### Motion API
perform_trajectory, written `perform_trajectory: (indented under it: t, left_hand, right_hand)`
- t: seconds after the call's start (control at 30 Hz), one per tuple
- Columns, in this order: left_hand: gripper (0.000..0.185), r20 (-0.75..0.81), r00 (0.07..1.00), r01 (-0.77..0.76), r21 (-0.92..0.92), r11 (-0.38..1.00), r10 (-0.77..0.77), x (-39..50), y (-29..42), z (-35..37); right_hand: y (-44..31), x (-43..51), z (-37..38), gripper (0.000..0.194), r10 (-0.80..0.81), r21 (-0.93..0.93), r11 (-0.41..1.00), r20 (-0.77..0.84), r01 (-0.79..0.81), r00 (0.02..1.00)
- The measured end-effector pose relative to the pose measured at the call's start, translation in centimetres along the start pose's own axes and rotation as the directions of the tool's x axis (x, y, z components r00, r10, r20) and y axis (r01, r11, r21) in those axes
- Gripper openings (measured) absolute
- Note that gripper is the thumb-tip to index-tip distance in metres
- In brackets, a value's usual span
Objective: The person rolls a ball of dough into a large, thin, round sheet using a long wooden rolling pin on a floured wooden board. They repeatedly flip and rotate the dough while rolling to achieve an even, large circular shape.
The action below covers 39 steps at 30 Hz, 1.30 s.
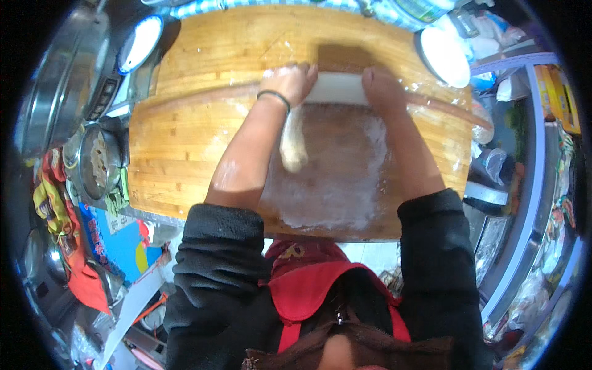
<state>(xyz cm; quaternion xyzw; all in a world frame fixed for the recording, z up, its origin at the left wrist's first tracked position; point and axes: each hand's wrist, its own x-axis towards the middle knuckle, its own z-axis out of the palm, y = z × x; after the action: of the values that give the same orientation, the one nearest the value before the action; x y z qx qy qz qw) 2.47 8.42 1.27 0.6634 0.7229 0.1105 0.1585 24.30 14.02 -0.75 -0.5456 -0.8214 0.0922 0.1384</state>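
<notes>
A long wooden rolling pin [199, 98] lies crosswise over a wooden board [175, 157]. Around its middle is a smooth white sheet of dough [336, 88], blurred, so its layers cannot be told. My left hand [287, 82], with a dark band at the wrist, is curled over the pin at the dough's left end. At the right end my right hand [385, 92] grips it, thumb towards the dough. Below my left wrist a pale, elongated piece [294, 148], likely dough, reaches towards me. Flour [333, 217] dusts the board in a rough rectangle nearer my body.
A white blue-rimmed dish [141, 45] stands at the back left, a white plate [445, 58] at the back right. Left of the board is a metal bowl [95, 162] holding pale pieces. A shelf rail [532, 185] runs along the right.
</notes>
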Motion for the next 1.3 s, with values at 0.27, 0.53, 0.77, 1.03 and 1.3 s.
perform_trajectory:
  t: [0.27,0.53,0.77,1.03,1.3]
  left_hand:
    - [0.02,-0.184,0.974,-0.142,-0.051,0.989,0.13,-22.8,-0.2,1.5]
    - [0.015,-0.326,0.934,-0.199,-0.122,0.972,0.15,-19.5,1.4,-0.3]
    - [0.06,-0.083,0.939,-0.325,0.096,0.941,0.333,-18.8,1.0,1.5]
    - [0.056,-0.105,0.982,-0.156,0.011,0.988,0.157,-5.9,-0.6,1.3]
    - [0.037,-0.273,0.922,-0.279,0.02,0.96,0.274,-6.5,-1.8,-0.7]
  right_hand:
    - [-5.5,-21.4,-3.6,0.019,-0.159,0.169,0.971,-0.061,0.167,0.985]
    - [-4.9,-19.7,-2.0,0.014,-0.053,0.157,0.986,-0.045,0.059,0.998]
    - [-6.3,-18.2,-1.7,0.03,-0.244,-0.034,0.969,-0.277,0.244,0.929]
    - [-2.8,-8.8,1.4,0.034,0.001,0.182,0.983,-0.059,0.01,0.998]
    - [-5.3,-8.2,-1.6,0.028,-0.268,-0.043,0.962,-0.328,0.269,0.906]
